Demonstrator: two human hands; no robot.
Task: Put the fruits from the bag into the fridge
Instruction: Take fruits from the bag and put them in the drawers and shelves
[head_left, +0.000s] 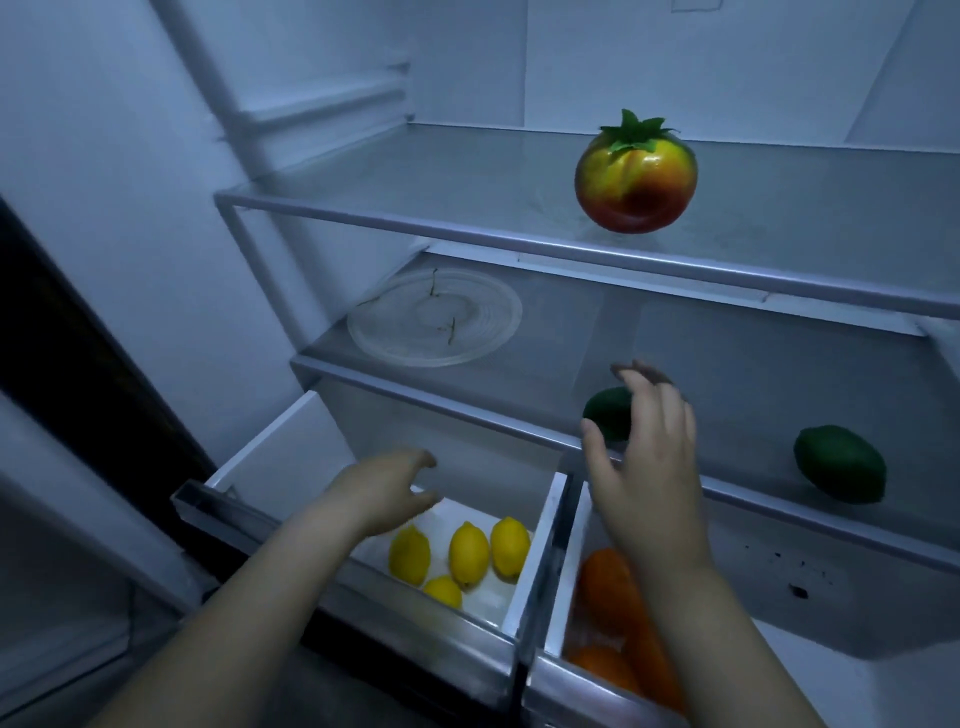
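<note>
A large red-yellow tomato (636, 174) stands on the fridge's upper glass shelf (467, 236). Two dark green fruits lie on the lower shelf (467, 410): one (609, 413) just behind the fingers of my right hand (649, 457), the other (840, 463) at the right. My right hand is spread open next to the first green fruit, not gripping it. My left hand (387, 491) hovers open over the left drawer (322, 525), which holds several yellow lemons (468, 553). Oranges (608, 592) fill the right drawer. No bag is in view.
A clear glass plate (434, 317) lies at the left of the lower shelf. Both drawers are pulled out towards me, split by a white divider (540, 551). The fridge's left wall and a dark door edge (78, 353) stand at left.
</note>
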